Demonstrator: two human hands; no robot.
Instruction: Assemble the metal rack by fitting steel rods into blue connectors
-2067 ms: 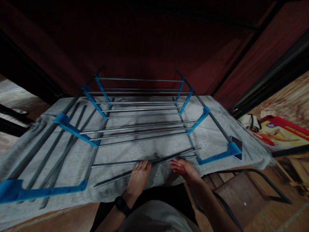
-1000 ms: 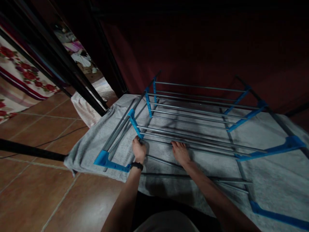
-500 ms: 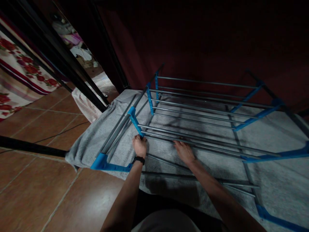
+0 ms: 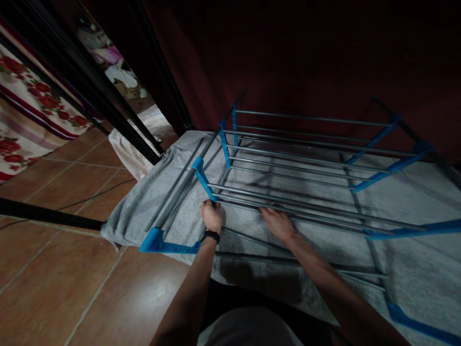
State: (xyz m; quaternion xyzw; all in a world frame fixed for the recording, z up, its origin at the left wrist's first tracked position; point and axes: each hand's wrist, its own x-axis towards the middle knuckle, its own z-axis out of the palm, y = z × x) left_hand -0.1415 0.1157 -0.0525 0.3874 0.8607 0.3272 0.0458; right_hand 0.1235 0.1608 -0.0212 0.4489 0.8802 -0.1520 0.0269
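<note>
A rack of grey metal tubes [image 4: 309,168] with blue plastic brackets lies on a grey blanket. My left hand [image 4: 211,216], a black band at its wrist, is closed around the lower end of a blue bracket [image 4: 204,180], where the tubes meet it. Further right, my right hand [image 4: 278,223] has its fingers curled at the lowest tube [image 4: 240,205] of that same row; the fingertips are partly hidden behind it. Below both hands, loose tubes [image 4: 259,259] lie on the blanket. Near my left forearm sits another blue bracket [image 4: 169,246], joined to a side tube.
The blanket [image 4: 139,204] ends at the left over a brown tiled floor [image 4: 118,293]. Dark metal poles [image 4: 46,213] stand at the left. A dark red curtain-like surface [image 4: 306,57] rises behind the rack. More blue brackets [image 4: 414,322] are at the right.
Both hands stay at nearly the same places on the rack. The view has shifted slightly, and the rack's right side sits a little farther right in it.
</note>
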